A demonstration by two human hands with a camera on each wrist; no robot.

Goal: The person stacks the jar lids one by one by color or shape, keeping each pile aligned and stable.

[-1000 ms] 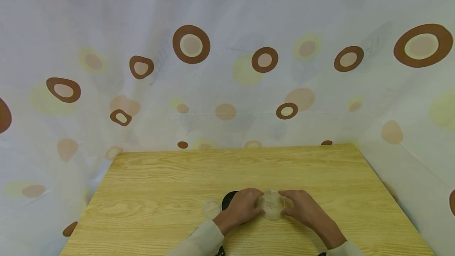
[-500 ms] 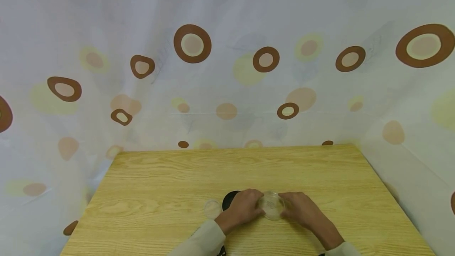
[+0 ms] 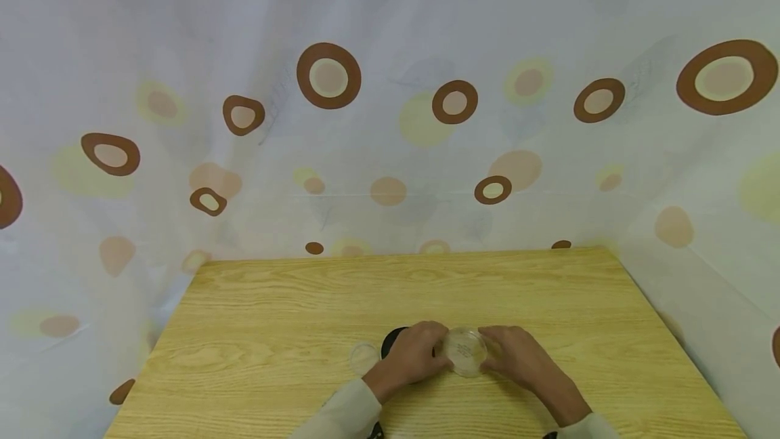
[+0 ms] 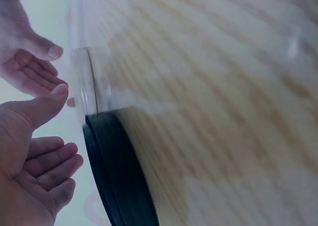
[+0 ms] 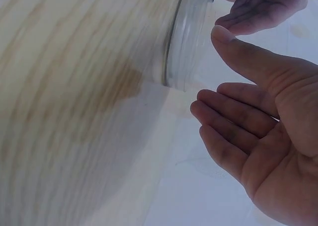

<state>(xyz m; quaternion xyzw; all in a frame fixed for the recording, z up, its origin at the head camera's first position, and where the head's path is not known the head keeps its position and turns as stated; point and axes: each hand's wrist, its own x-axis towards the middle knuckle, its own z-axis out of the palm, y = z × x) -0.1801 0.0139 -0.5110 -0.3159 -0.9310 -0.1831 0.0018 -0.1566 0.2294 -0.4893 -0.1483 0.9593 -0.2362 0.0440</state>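
Note:
A clear round dish (image 3: 466,352), much like a petri dish with faint print on its top, lies flat on the table between both hands. My left hand (image 3: 414,351) is at its left edge, thumb and fingertips beside the rim. On the opposite side is my right hand (image 3: 516,354). In the wrist views, the left hand (image 4: 37,156) and right hand (image 5: 268,126) have loosely bent fingers, with a gap to the dish wall (image 4: 87,82). Next to the dish sits a black round flat thing (image 4: 124,171), partly hidden under the left hand in the head view.
A smaller clear round piece (image 3: 363,359) lies left of the black thing. The wood-grain table (image 3: 274,317) runs back to a white curtain (image 3: 365,141) with brown and yellow spots, which also hangs along both sides.
The dish has turned or settled slightly, and its print reads more squarely. Both hands have shifted only a little around it. The black thing and the small clear piece stay put.

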